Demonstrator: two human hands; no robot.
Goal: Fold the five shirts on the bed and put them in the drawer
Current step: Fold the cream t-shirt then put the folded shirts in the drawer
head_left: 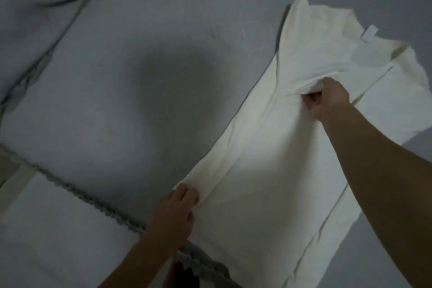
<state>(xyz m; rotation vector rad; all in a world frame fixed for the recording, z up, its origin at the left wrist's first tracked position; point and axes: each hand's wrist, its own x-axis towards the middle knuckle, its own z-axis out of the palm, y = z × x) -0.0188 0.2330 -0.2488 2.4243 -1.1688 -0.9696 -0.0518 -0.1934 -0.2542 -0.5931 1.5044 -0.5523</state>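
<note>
A cream-white shirt lies stretched out on the grey bed, running from the lower middle up to the right, with its label and collar at the far end. My left hand pinches the shirt's near left edge by the hem. My right hand grips a bunched fold of the same shirt around its chest area, lifting the cloth slightly. Only this one shirt is in view; no drawer shows.
A grey pillow or bunched bedding lies at the upper left. The bed's ruffled trim runs diagonally along the near edge at lower left, with pale flooring beyond it. A dark shadow falls on the sheet's middle.
</note>
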